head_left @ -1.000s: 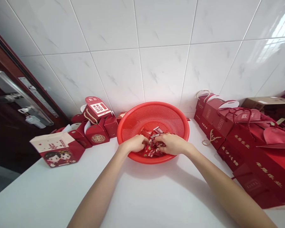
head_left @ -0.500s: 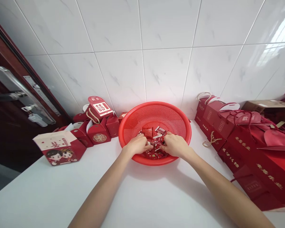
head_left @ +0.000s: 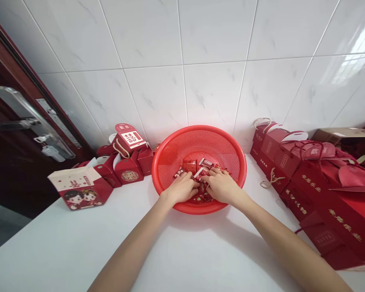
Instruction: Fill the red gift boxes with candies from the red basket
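A round red plastic basket [head_left: 200,141] with mesh sides sits on the white table, with a small heap of red-wrapped candies [head_left: 189,165] in its bottom. Both hands reach over its near rim. My left hand [head_left: 181,189] rests on the left part of the heap, its fingers apart over the wrappers. On the right side of the heap lies my right hand [head_left: 221,185], fingers spread and touching the candies. Neither hand visibly grips a candy, though some fingertips are hidden among the wrappers.
Several red gift boxes [head_left: 129,172] stand left of the basket, one with a cartoon couple [head_left: 82,192] nearest the edge. Red boxes with rope handles [head_left: 322,190] are stacked on the right, beside an open cardboard box [head_left: 337,134]. A dark door [head_left: 15,162] is at far left.
My fingers have spread out over the candies, and the heap has shifted under them. The basket's far rim sits slightly higher in view.
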Tool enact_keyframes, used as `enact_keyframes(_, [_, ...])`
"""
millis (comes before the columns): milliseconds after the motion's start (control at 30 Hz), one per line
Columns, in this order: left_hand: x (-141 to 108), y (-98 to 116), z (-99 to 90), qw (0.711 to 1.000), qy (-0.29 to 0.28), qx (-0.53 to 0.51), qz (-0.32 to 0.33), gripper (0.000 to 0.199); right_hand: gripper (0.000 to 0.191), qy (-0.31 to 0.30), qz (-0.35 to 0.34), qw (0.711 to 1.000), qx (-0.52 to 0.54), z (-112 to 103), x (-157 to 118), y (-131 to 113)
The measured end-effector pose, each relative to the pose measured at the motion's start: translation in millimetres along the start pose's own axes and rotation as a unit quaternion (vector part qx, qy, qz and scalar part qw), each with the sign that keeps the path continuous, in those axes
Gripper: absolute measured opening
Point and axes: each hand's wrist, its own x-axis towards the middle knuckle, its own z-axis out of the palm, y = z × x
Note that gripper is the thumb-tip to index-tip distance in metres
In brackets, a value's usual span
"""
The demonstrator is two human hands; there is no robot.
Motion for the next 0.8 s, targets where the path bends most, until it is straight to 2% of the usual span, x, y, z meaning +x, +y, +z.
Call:
enact_keyframes(167, [8, -1, 12.6, 0.995, 0.074, -0.038, 0.057, 0.030, 0.034, 0.042, 0.090, 0.995, -0.009, -1, 0, -22])
enact_keyframes(267, [12, 1, 17.2, 0.991, 0.105, -0.057, 0.059, 0.030, 0.034, 0.072, 0.127, 0.989, -0.011, -4, 3, -18])
enact_keyframes(400, [16, -1, 15.6, 0.991, 0.111, -0.073, 0.006, 0.025, 0.033, 0.101, 0.176, 0.979, -0.007, -12, 5, 2])
enact_keyframes(533, [20, -9, 10.7, 0.970, 0.187, -0.135, -0.073, 0.018, 0.028, 0.099, 0.170, 0.980, 0.010, -16, 6, 15])
enact_keyframes(600, [22, -14, 8.0, 0.944, 0.249, -0.199, -0.084, 0.016, 0.024, 0.106, 0.158, 0.981, 0.039, -16, 7, 18])
enact_keyframes(667, [24, -18, 4.4, 0.900, 0.310, -0.299, -0.068, 0.014, 0.025, 0.133, 0.130, 0.978, 0.097, -14, 8, 21])
enact_keyframes(733, [25, -20, -0.6, 0.844, 0.347, -0.408, -0.035, 0.018, 0.039, 0.186, 0.083, 0.964, 0.171, -12, 10, 26])
enact_keyframes(800, [23, -21, -7.0, 0.795, 0.354, -0.492, -0.002, 0.027, 0.051, 0.241, 0.039, 0.938, 0.247, -11, 11, 32])
